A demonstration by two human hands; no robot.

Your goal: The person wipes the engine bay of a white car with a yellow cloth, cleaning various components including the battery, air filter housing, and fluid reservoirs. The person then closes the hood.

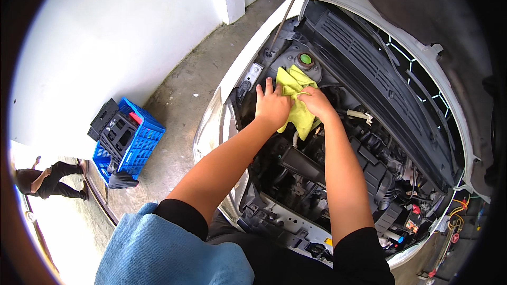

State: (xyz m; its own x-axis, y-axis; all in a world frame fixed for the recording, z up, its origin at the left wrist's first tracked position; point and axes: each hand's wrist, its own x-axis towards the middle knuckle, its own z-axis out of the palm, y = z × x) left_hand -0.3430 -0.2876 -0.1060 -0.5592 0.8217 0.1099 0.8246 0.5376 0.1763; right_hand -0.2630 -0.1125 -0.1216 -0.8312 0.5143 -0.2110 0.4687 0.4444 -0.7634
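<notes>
Clearly, right hand (pixel 319 105) pinches cloth (pixel 302 121) near cap (pixel 306 59); left hand (pixel 273 107) at its edge, outer fingers spread, grip unclear.

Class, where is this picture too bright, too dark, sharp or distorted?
Head view: white wall glaring, nearly washed out, its foot bowed; head view: engine bay shadowed, detail lost in its gaps; head view: yellow cloth fairly sharp; head view: corners dark.
</notes>
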